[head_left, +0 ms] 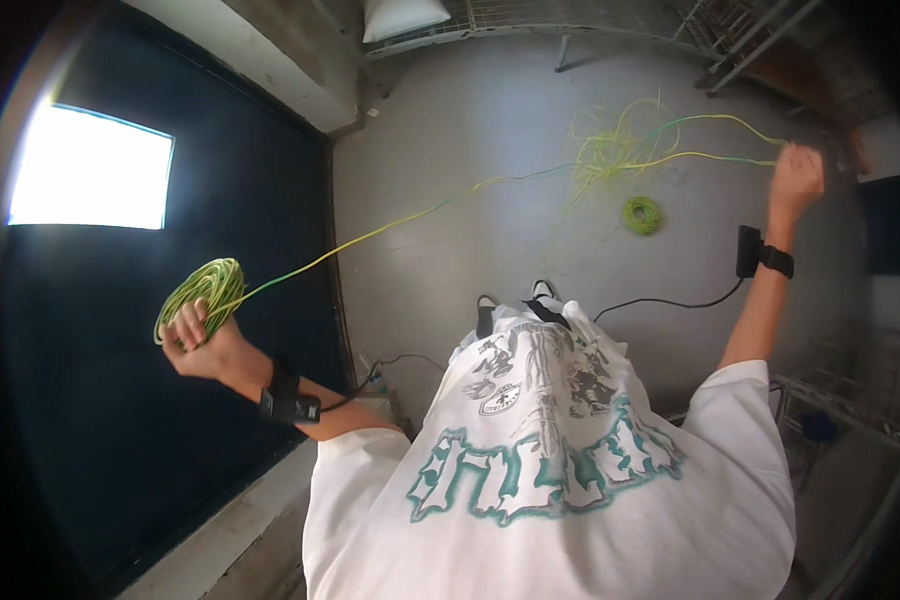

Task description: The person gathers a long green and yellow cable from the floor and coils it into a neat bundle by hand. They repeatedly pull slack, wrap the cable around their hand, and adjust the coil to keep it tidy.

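My left hand (198,340) is raised out to the left and grips a wound coil of yellow-green wire (202,290). From that coil a single strand (410,215) stretches across to the right. My right hand (796,180) is lifted far to the right and pinches this strand. Below the strand, a loose tangle of the same wire (610,150) lies on the grey floor. A small finished coil (642,214) lies on the floor beside the tangle. Both wrists carry black strapped devices with a cable.
A dark blue wall panel (170,420) with a bright window (92,168) fills the left. A concrete pillar (270,55) stands at the top. Metal racks (750,45) and a white sack (402,16) stand at the far end, and a wire basket (850,430) sits at the lower right.
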The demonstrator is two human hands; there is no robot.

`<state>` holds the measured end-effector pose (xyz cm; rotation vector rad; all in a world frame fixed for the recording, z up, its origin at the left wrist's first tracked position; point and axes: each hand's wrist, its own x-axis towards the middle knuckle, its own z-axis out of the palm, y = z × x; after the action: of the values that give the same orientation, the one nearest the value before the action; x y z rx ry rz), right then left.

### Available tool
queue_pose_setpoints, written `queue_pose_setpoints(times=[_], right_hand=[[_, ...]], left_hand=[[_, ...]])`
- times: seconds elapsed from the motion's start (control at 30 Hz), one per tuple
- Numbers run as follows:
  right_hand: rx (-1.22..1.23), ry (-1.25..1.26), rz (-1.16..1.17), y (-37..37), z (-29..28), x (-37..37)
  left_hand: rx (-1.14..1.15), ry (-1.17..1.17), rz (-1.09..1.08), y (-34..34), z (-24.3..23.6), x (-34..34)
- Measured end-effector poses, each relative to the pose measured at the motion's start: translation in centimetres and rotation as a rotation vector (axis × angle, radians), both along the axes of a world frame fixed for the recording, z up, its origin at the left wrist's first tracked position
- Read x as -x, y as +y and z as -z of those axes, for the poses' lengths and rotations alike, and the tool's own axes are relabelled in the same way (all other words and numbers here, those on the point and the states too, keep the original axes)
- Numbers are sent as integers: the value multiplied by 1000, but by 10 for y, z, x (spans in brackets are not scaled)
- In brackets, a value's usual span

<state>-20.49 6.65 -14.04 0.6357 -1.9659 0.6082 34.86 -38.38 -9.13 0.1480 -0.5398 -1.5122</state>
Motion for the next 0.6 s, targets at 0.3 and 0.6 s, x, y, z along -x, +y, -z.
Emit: queue_pose_setpoints(times=[0.3,0.6], right_hand=[[-525,-882,-659,-115,249,-116],[-1302,-1150,-1273,-184,397,-289]], left_hand=[[266,84,370,130,-122,60],[617,-145,-56,132,-211,-2]])
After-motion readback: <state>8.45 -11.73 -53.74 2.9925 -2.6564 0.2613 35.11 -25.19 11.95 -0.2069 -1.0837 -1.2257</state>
